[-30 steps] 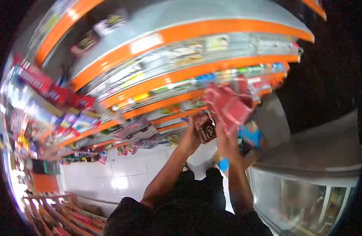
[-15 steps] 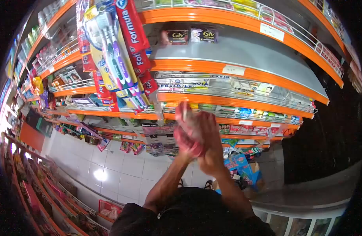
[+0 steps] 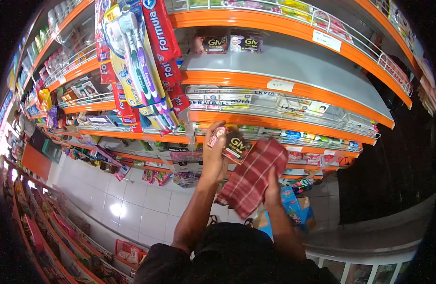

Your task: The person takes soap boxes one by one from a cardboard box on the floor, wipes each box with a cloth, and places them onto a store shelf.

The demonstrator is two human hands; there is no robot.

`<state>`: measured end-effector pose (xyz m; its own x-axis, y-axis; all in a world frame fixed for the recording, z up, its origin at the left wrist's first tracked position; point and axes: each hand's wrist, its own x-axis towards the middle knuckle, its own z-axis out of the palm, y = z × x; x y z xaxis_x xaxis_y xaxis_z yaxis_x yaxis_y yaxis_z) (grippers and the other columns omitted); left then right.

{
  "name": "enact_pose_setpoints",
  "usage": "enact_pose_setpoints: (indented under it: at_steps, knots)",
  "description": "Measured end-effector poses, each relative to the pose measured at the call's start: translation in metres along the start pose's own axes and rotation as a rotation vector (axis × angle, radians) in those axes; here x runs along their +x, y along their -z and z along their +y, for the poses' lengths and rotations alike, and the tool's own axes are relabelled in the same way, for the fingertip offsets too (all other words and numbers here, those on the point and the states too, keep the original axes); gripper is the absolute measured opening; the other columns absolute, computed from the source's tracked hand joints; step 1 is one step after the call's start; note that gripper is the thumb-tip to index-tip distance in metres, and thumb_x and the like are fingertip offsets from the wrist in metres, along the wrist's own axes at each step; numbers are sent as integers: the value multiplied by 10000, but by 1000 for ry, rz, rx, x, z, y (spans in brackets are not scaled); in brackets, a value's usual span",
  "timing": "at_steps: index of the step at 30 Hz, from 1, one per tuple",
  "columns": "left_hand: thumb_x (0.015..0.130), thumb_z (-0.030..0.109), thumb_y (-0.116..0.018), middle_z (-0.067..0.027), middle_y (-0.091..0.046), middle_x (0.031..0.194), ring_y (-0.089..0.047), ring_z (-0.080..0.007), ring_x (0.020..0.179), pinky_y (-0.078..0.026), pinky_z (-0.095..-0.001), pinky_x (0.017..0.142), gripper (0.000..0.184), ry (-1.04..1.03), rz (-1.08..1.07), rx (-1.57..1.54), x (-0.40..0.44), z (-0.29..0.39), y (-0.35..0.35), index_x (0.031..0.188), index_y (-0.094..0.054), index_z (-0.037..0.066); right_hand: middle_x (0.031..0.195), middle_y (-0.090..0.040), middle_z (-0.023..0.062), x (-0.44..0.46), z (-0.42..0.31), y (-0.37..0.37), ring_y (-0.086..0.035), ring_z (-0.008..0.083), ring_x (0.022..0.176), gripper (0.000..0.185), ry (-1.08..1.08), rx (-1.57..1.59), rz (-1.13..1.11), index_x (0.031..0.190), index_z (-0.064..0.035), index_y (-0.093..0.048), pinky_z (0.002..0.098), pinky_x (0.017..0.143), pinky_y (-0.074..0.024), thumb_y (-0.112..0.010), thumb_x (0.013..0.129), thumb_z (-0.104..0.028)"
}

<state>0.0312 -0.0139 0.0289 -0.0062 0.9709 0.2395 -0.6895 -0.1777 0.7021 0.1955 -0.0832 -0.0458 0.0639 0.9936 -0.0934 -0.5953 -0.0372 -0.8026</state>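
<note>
My left hand [image 3: 214,156] grips a dark Giv box [image 3: 236,145] with a pink end, its front label facing up. In my right hand [image 3: 272,189] is a red checked cloth [image 3: 256,175], which hangs spread out beside the box and overlaps its lower right edge. Both hands are in front of the lower shelves. Two more Giv boxes, one dark red [image 3: 212,44] and one purple [image 3: 245,43], stand at the left end of the grey shelf [image 3: 284,59].
Hanging toothbrush packs [image 3: 140,71] jut out at the upper left. Orange-edged shelves [image 3: 275,85] curve across the view. A blue carton [image 3: 291,206] lies on the tiled floor [image 3: 156,203] to the right. Another rack [image 3: 52,232] runs along the lower left.
My hands have moved apart from their blurred, overlapping pose. The Giv box is visible again in my left hand, and the cloth, bunched up before, now hangs flatter from my right hand.
</note>
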Motion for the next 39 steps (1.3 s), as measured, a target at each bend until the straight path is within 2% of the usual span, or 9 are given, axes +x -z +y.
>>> enact_pose_setpoints:
  at_steps: [3, 5, 8, 16, 17, 21, 25, 30, 39]
  knots:
    - [922, 119, -579, -141, -596, 1175, -606, -243, 1093, -511, -372, 934, 455, 99, -70, -146, -7, -6, -9, 1329, -409, 10, 1334, -539, 129, 15, -53, -36, -555, 251, 1184, 598, -8, 99, 57, 1390, -33, -419, 391, 1038, -423, -429, 992, -479]
    - [888, 31, -605, -140, -596, 1200, -603, -232, 1105, -480, -347, 980, 471, 139, -85, -140, -13, -16, -16, 1317, -425, -40, 1311, -548, 107, 27, -70, -50, -553, 243, 1178, 467, 23, 206, -323, 1379, -57, -431, 370, 999, -439, -442, 1016, -349]
    - [886, 39, -619, -136, -577, 1235, -574, -221, 1143, -441, -347, 1024, 483, 27, -89, -244, -15, -27, -19, 1323, -423, -27, 1278, -566, 112, 33, -56, -49, -568, 235, 1134, 421, 299, -437, -208, 1344, -33, -465, 356, 956, -439, -492, 999, -273]
    - [986, 220, -527, -45, -506, 1353, -437, -224, 1281, -334, -426, 1089, 400, -160, 50, -409, -17, -32, -24, 1359, -426, 119, 1359, -461, 213, 4, 38, -35, -454, 291, 1248, 372, 498, -716, -15, 1351, 23, -437, 416, 1053, -332, -464, 1002, -102]
    - [994, 252, -513, -54, -516, 1334, -453, -214, 1263, -348, -412, 1080, 376, -278, 47, -420, -11, -28, -23, 1340, -443, 123, 1220, -534, 144, 6, 38, -25, -511, 199, 1022, 331, 879, -960, 40, 1319, 0, -467, 344, 861, -403, -448, 1014, -127]
    - [1001, 297, -495, -73, -507, 1335, -449, -207, 1265, -357, -397, 1078, 412, -245, 73, -367, 0, -10, 5, 1370, -426, 129, 1282, -567, 107, -8, 8, -23, -563, 184, 1145, 390, 167, -119, -29, 1336, -21, -474, 368, 955, -464, -497, 1002, -222]
    - [984, 246, -532, -104, -508, 1334, -461, -230, 1261, -357, -415, 1087, 418, -206, 132, -473, -10, -16, -4, 1370, -406, 143, 1301, -552, 84, 23, -27, -42, -547, 178, 1170, 448, 202, 287, 82, 1355, -23, -455, 357, 991, -442, -504, 998, -288]
    - [880, 122, -681, -141, -520, 1285, -539, -254, 1161, -462, -412, 984, 704, -110, 70, -408, -29, -40, -9, 1466, -291, 118, 1260, -519, 105, 12, -27, -77, -482, 164, 1158, 507, 578, -486, -224, 1345, 18, -424, 333, 974, -385, -637, 899, -95]
    - [734, -108, -743, -149, -610, 1117, -623, -189, 1004, -527, -302, 854, 490, -143, -59, 413, -34, -10, 7, 1077, -426, 40, 904, -699, 61, 26, -11, -36, -665, 140, 794, 318, 661, -525, 139, 1004, 24, -663, 277, 658, -524, -818, 743, -72]
